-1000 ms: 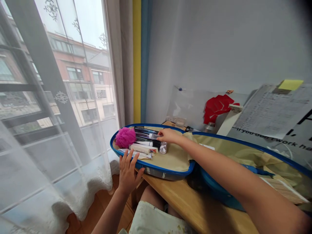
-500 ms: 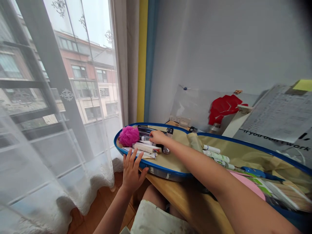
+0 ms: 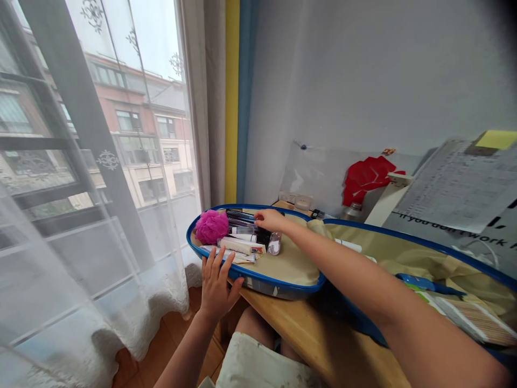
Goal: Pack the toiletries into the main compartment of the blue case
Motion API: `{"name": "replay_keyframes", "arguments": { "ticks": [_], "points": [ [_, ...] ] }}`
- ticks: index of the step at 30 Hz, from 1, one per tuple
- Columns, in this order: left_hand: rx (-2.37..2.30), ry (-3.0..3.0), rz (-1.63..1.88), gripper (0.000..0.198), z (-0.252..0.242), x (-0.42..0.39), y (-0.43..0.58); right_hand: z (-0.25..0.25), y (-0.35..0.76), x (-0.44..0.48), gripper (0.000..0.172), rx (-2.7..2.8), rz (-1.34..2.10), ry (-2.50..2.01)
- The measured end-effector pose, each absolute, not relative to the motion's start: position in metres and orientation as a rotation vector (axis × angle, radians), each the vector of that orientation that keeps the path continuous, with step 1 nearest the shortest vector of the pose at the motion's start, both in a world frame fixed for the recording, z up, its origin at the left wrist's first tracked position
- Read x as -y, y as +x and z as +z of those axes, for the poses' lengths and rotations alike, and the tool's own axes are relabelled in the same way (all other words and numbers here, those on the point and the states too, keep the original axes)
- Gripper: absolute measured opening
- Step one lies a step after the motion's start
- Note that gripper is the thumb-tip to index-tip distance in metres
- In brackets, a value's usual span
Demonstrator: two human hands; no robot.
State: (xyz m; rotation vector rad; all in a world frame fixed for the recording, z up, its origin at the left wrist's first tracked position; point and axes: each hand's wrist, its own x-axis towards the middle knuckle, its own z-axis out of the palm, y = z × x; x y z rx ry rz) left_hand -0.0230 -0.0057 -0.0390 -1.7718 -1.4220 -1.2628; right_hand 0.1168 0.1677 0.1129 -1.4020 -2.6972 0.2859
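Observation:
An open, blue-rimmed case (image 3: 301,288) with a beige lining lies spread in two halves. My left hand (image 3: 218,283) rests on the near rim of its left half, fingers apart. Over that half, my right hand (image 3: 271,220) has its fingertips closed at the dark slim packages (image 3: 240,218) along the back; what they pinch, if anything, is hidden. A pink mesh bath puff (image 3: 211,226) sits at the left end. White tubes (image 3: 244,237), a cream-coloured box (image 3: 235,246) and a small clear bottle (image 3: 274,243) lie in front of the right hand.
My right forearm crosses the case's right half, which holds a blue-handled item (image 3: 428,284) and a pack of thin wooden sticks (image 3: 472,318). Beneath is a wooden table (image 3: 278,318). Sheer curtains (image 3: 100,242) hang at left; papers (image 3: 448,183) stand at right.
My right hand has moved from the white tube back and slightly right to the dark packages. The clear bottle shows more fully. My left hand stays on the rim.

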Motion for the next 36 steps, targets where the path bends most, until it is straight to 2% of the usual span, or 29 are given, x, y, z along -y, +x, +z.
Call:
{"name": "replay_keyframes", "arguments": {
  "ticks": [5, 8, 10, 13, 15, 22, 30, 36],
  "points": [
    [1.437, -1.765, -1.267, 0.058, -0.039, 0.006, -0.022, 0.154, 0.196, -0.178, 0.034, 2.488, 0.269, -1.522],
    [1.446, -1.761, -1.279, 0.057, -0.04, 0.006, -0.022, 0.163, 0.256, -0.178, 0.038, 2.39, 0.202, -1.659],
    [1.457, -1.762, -1.268, 0.057, -0.041, 0.006, -0.022, 0.157, 0.292, -0.175, 0.038, 2.368, 0.159, -1.764],
    [1.469, -1.774, -1.25, 0.058, -0.042, 0.006, -0.023, 0.137, 0.334, -0.17, 0.025, 2.413, 0.095, -1.923],
    [1.465, -1.779, -1.247, 0.058, -0.042, 0.006, -0.024, 0.121, 0.353, -0.168, 0.026, 2.472, 0.059, -2.016],
    [1.44, -1.772, -1.243, 0.06, -0.04, 0.006, -0.024, 0.097, 0.374, -0.171, 0.031, 2.616, 0.017, -2.168],
    [1.451, -1.774, -1.25, 0.061, -0.04, 0.006, -0.024, 0.096, 0.371, -0.169, 0.029, 2.63, 0.009, -2.167],
    [1.442, -1.774, -1.249, 0.059, -0.039, 0.007, -0.023, 0.113, 0.376, -0.168, 0.029, 2.398, 0.011, -2.212]
  ]
}}
